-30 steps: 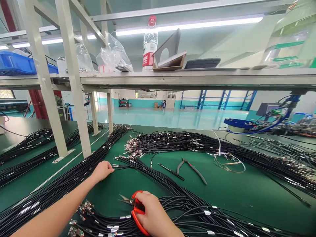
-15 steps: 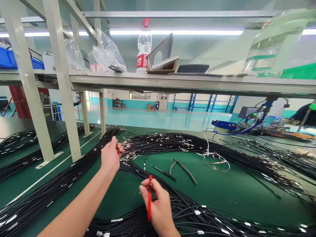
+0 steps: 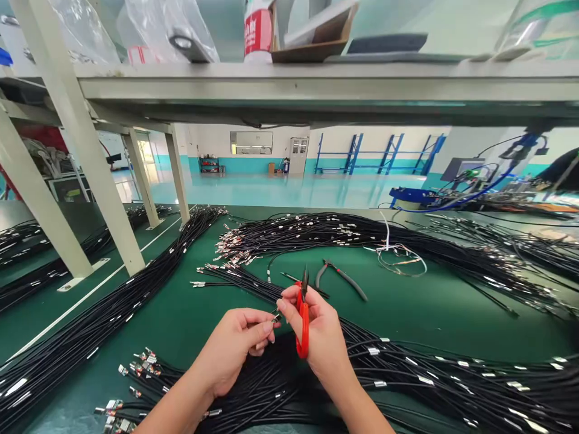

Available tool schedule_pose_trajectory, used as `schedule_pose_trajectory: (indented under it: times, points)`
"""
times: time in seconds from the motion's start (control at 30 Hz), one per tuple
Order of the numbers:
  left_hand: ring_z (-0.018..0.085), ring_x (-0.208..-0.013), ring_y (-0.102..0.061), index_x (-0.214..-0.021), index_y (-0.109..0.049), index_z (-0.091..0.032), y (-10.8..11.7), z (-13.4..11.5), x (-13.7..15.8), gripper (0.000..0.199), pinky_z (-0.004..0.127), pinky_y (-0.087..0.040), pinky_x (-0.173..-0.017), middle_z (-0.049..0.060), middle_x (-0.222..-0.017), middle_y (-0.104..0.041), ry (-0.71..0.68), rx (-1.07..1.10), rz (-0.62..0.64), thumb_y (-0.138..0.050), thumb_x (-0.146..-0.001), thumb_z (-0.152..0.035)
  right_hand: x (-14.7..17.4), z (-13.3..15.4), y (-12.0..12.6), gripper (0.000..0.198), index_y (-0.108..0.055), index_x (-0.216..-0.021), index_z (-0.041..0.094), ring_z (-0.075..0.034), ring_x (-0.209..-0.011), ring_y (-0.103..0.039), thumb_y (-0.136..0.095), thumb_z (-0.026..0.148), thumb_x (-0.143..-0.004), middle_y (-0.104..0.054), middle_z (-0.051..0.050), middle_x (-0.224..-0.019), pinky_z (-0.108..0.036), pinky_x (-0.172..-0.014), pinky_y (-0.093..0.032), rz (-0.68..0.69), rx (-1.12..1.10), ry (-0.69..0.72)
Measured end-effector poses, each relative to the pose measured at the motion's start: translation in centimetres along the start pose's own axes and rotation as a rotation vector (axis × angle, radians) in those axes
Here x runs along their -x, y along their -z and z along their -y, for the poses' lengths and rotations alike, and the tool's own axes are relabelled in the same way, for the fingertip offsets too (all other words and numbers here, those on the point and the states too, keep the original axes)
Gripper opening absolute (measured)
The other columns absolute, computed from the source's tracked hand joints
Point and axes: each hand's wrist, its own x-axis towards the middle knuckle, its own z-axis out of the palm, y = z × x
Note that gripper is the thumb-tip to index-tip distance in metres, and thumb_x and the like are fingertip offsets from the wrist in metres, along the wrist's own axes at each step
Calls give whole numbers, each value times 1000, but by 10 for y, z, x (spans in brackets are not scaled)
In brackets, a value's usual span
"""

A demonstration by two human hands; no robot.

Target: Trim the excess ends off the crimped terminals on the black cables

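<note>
My left hand (image 3: 237, 343) pinches a small dark connector (image 3: 277, 317) with a metal glint between thumb and fingers, its exact kind too small to make out. Close by on its right, my right hand (image 3: 325, 328) holds red-handled pliers (image 3: 303, 331) with the dark jaws pointing up and away. The right thumb and fingertip meet at the small connector too. Below both hands lies a thick bundle of black cables (image 3: 253, 392) with silver labels. Connector ends (image 3: 145, 364) of cables fan out left of my left forearm.
More black cable bundles lie at left (image 3: 113, 325) and across the back (image 3: 307, 232) of the green table (image 3: 416, 325). Grey-handled pliers (image 3: 350, 283), a dark pen-like tool (image 3: 292, 276) and tangled white wire (image 3: 400, 265) rest beyond my hands. A shelf (image 3: 289, 90) crosses overhead on metal posts (image 3: 94, 163).
My left hand has come back from the far cable ends towards me and now meets my right hand. The small connector shows between them. The view has tilted down.
</note>
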Motion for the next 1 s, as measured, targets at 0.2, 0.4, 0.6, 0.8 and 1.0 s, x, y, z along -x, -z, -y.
schedule_pose_trajectory:
  times: [0.2, 0.4, 0.6, 0.8, 1.0]
  points:
    - [4, -46, -28, -66, -63, -8, 9, 2, 0, 19, 22, -15, -46, 1, -57, -48, 94, 135, 55, -65, -67, -26, -3, -4, 3, 17, -54, -75, 18, -11, -57, -51, -63, 31, -69, -53, 3, -65, -25, -58, -44, 190, 76, -53]
    - [7, -51, -40, -74, -62, -9, 8, 5, 1, 17, 21, -26, -50, 4, -64, -56, 51, 67, -15, -65, -67, -24, -3, -7, 3, 12, -53, -76, 18, -11, -58, -46, -59, 26, -70, -51, 3, -64, -23, -55, -39, 129, 175, -41]
    - [7, -53, -42, -74, -62, -9, 8, 5, 1, 12, 21, -29, -52, 2, -62, -56, 35, 29, -36, -64, -68, -19, -2, -6, 4, 10, -52, -79, 18, -12, -62, -47, -56, 25, -72, -52, 2, -68, -23, -58, -39, 151, 218, -17]
    - [7, -55, -42, -72, -62, -8, 9, 5, 1, 8, 21, -29, -53, 3, -62, -55, 31, 39, -31, -62, -69, -16, -3, -7, 4, 13, -52, -80, 18, -11, -60, -45, -57, 28, -73, -50, 3, -66, -23, -57, -39, 196, 203, -30]
    - [7, -53, -40, -70, -61, -9, 8, 5, 1, 7, 20, -29, -52, 2, -61, -53, 34, 92, -4, -62, -70, -15, -1, -4, 4, 12, -52, -81, 19, -11, -61, -46, -55, 28, -74, -50, 3, -69, -23, -58, -40, 217, 162, -13]
